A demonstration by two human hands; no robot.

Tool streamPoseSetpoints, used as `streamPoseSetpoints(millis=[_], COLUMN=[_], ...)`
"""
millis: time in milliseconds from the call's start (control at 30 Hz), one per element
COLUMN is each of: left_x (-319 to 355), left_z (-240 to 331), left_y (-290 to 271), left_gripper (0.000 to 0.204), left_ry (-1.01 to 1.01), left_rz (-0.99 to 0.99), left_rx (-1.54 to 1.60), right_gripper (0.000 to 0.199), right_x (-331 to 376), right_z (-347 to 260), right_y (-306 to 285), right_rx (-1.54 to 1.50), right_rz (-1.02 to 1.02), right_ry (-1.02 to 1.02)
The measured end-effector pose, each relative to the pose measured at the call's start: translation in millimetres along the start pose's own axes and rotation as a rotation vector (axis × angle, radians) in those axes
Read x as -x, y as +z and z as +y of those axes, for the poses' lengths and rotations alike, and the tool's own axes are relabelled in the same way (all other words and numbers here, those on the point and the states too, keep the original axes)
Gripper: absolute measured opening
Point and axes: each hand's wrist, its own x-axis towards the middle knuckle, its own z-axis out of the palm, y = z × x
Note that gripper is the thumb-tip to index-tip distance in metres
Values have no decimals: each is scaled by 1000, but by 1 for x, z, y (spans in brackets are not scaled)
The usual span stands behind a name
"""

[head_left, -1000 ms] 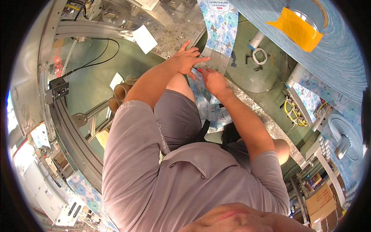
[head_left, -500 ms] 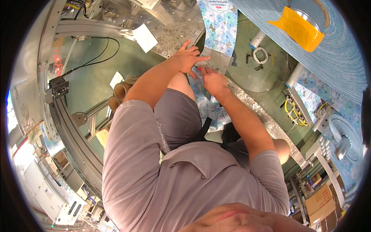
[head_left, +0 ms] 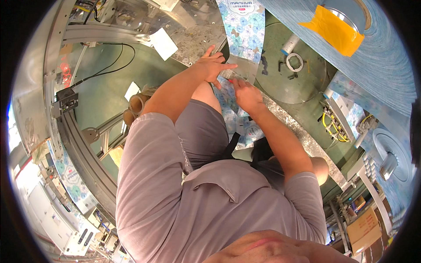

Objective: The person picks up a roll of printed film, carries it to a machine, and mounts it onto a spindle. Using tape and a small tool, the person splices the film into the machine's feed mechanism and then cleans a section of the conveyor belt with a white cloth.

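The left hand is spread wide, fingers fanned and the forefinger raised, its palm laid against the printed film where the strip comes down to a metal plate. Nothing is clasped in it; the film is only pressed flat. The right hand is half curled just beside the left, the two nearly touching, with its fingertips set on the same film near a small reddish mark. Whether something thin is pinched between thumb and forefinger cannot be told.

The film is a pale band printed with blue-green flowers and white patches. It is seen running from the upper edge of the view down past the plate, and more of it is crumpled between the forearms and over the lap. A large blue roll is wound at the upper right, with a strip of orange tape stuck across its face. A green machine top lies to the right of the hands, and a small white ring rests on it. Cardboard tubes are stacked to the left of the left forearm.
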Motion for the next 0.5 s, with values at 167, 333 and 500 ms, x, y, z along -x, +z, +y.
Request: streamPoseSetpoints(millis=[167,333,500], left_x=[0,0,0], left_z=[0,-1,0], left_y=[-1,-2,-3], left_gripper=[120,120,120], left_ry=[3,2,-1], left_rz=[-11,-21,-35], left_rx=[-3,-13,-6], right_gripper=[46,47,50], right_x=[13,21,28], right_z=[11,20,26], right_y=[-4,-2,0], right_rx=[2,35,22], right_rz=[-16,0,-31], right_ry=[13,-3,14])
